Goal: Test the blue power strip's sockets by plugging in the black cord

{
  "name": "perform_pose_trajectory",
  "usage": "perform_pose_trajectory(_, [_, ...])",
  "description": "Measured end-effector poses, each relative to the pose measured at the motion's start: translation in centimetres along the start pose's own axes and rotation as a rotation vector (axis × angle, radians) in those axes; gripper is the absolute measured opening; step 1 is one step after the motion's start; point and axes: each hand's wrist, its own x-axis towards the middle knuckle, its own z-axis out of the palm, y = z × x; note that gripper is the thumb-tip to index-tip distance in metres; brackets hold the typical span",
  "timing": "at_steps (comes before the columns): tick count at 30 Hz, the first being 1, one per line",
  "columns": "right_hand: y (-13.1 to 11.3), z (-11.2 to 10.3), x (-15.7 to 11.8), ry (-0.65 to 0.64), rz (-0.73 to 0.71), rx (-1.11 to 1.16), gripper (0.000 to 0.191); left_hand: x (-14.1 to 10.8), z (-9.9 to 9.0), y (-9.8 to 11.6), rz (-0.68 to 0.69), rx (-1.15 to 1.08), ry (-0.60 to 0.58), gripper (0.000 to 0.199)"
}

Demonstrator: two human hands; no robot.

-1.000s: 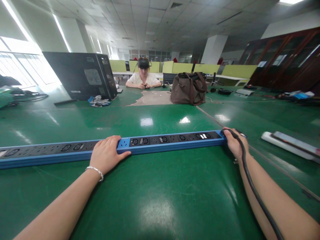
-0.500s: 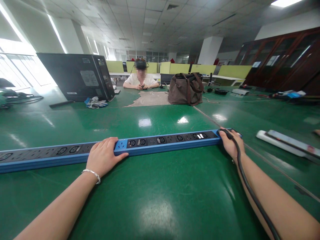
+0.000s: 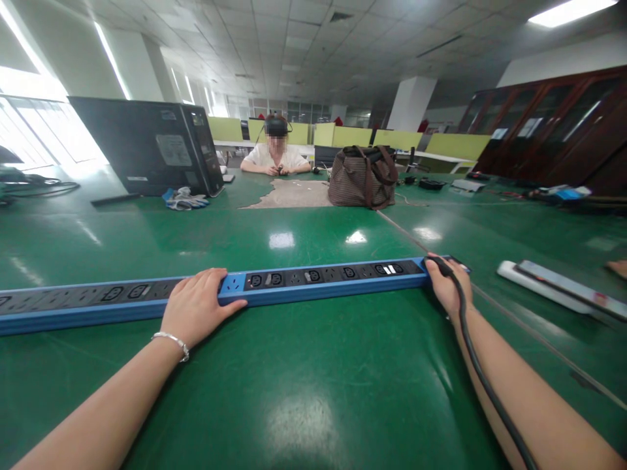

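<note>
A long blue power strip (image 3: 294, 290) with a black face and several sockets lies across the table in front of me, its left end out of view. My left hand (image 3: 198, 303) is closed over it beside a blue socket, fingers across the top and thumb along the near side. Round the strip's right end, my right hand (image 3: 449, 285) is closed, its fingers partly hidden. From under that thumb a thick black cable (image 3: 473, 352) runs back along my right forearm. The strip rests on the green tabletop (image 3: 313, 365).
A black computer tower (image 3: 132, 143) stands at the back left, with work gloves (image 3: 185, 198) before it. A brown bag (image 3: 360, 176) sits farther back. Opposite me a person (image 3: 275, 156) sits with hands together. At right lies a long white object (image 3: 543, 287) with a phone-like slab on it.
The view has turned slightly, so the strip and both hands appear a little farther left. Both hands keep the same hold on the strip.
</note>
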Motion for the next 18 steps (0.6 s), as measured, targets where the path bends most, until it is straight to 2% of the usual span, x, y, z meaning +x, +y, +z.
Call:
perform_pose_trajectory(7, [-0.25, -0.67, 0.32, -0.002, 0.163, -0.011, 0.040, 0.03, -0.11, 0.07, -0.003, -0.016, -0.009, 0.067])
perform_pose_trajectory(18, [-0.46, -0.64, 0.43, 0.031, 0.234, 0.028, 0.038, 0.00, 0.02, -0.06, 0.000, -0.007, 0.000, 0.067])
